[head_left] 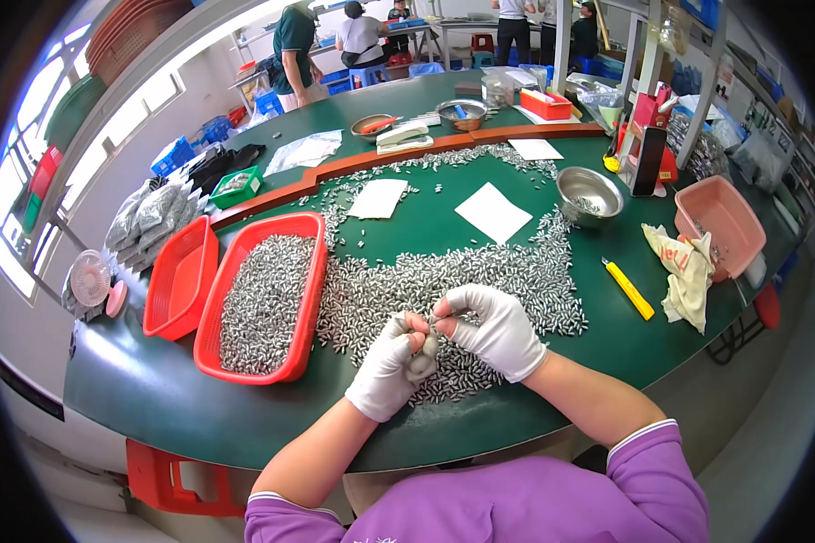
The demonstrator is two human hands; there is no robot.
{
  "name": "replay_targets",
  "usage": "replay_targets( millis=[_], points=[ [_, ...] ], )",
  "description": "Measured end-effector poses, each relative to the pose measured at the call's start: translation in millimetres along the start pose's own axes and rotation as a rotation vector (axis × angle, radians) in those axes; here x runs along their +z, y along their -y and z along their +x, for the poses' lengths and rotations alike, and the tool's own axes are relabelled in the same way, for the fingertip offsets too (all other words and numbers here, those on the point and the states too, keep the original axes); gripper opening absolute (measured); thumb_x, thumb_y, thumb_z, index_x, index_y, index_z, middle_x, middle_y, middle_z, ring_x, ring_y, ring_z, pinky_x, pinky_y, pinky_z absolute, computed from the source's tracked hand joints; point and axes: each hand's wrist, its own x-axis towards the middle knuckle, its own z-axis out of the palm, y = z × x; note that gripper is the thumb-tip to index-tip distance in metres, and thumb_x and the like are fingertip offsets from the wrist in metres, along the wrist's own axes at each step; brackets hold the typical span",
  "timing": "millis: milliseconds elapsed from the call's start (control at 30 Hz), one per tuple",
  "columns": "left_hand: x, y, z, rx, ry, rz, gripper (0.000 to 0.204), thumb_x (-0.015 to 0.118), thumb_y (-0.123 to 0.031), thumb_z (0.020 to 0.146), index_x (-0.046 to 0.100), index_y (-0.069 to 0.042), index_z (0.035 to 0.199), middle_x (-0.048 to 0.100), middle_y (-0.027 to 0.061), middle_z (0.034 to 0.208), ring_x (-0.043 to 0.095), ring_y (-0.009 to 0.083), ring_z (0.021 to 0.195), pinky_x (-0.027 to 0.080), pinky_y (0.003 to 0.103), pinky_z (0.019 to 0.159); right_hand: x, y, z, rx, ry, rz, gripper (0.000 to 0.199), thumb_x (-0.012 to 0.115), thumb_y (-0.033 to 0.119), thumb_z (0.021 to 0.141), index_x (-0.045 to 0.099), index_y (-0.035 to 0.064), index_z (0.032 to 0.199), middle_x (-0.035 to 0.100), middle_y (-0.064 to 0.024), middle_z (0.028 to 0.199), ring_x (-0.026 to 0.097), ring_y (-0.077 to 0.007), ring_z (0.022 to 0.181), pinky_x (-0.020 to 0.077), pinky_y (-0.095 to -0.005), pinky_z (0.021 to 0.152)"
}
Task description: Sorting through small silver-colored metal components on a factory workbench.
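Both my hands wear white gloves with some fingertips bare, and they meet over a wide spread of small silvery metal pieces point(385, 294) on the green table. My left hand point(396, 364) is closed, thumb and forefinger pinched at the top. Close against it, my right hand point(489, 328) also pinches with its thumb and forefinger. Whatever lies between the fingertips is too small to make out. Left of the hands stands a red plastic basket point(210, 348) heaped with more of the same metal pieces.
An emptier red basket point(179, 281) stands beside the full one. White paper sheets point(493, 214) lie beyond the pile. A metal bowl point(590, 195), yellow utility knife point(628, 290), cloth point(684, 271) and pink basin point(720, 222) are to the right. A wooden strip point(353, 163) crosses the table. Other people are farther back.
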Motion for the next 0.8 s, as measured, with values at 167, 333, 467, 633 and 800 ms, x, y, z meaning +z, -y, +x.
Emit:
replay_targets(
  millis=[167,333,467,633,800],
  points=[
    [0.9,1.4,-1.1,0.012,0.039,0.036,0.021,0.064,-0.02,0.088,0.046,-0.013,0.098,0.046,0.0013,0.072,0.032,0.0081,0.053,0.027,0.022,0.05,-2.1,-4.8,3.8,-0.177,0.008,-0.101,0.015,0.075,0.004,0.076,0.066,0.0024,0.088,0.065,-0.0073,0.082,0.063,-0.0168,0.077,0.0509,-0.0282,0.071],
    [-1.3,2.1,0.1,0.062,0.027,0.101,0.02,0.063,-0.018,0.089,0.046,-0.014,0.097,0.048,0.0012,0.071,0.033,0.0082,0.052,0.026,0.021,0.049,-7.0,-8.9,8.8,-0.303,0.034,-0.303,0.017,0.077,0.01,0.073,0.065,0.0049,0.084,0.063,-0.0071,0.081,0.061,-0.0202,0.075,0.0491,-0.031,0.071],
    [-6.4,2.3,0.9,0.094,-0.012,0.055,0.014,0.059,-0.013,0.09,0.048,-0.014,0.097,0.05,0.0025,0.073,0.032,0.008,0.052,0.027,0.021,0.048,-7.1,-13.1,10.2,-0.28,0.005,-0.329,0.016,0.076,0.006,0.073,0.065,0.0047,0.084,0.063,-0.0073,0.08,0.061,-0.0206,0.075,0.0489,-0.0311,0.071],
    [-4.4,1.7,1.3,0.068,-0.015,-0.02,0.01,0.057,-0.013,0.091,0.049,-0.013,0.098,0.051,0.0034,0.074,0.032,0.0084,0.051,0.028,0.022,0.047,-4.1,-6.8,7.8,-0.209,-0.065,-0.241,0.015,0.074,0.003,0.074,0.067,0.0037,0.088,0.066,-0.0085,0.083,0.064,-0.019,0.076,0.0509,-0.0281,0.07],
    [5.1,0.6,-2.1,-0.053,0.016,-0.004,0.006,0.052,-0.014,0.094,0.049,-0.011,0.098,0.052,0.0014,0.077,0.034,0.007,0.051,0.027,0.02,0.046,-1.8,-4.4,1.4,-0.133,0.022,-0.106,0.015,0.071,-0.003,0.077,0.067,0.0017,0.09,0.067,-0.0065,0.085,0.064,-0.0132,0.079,0.0522,-0.0261,0.073]
  ],
)
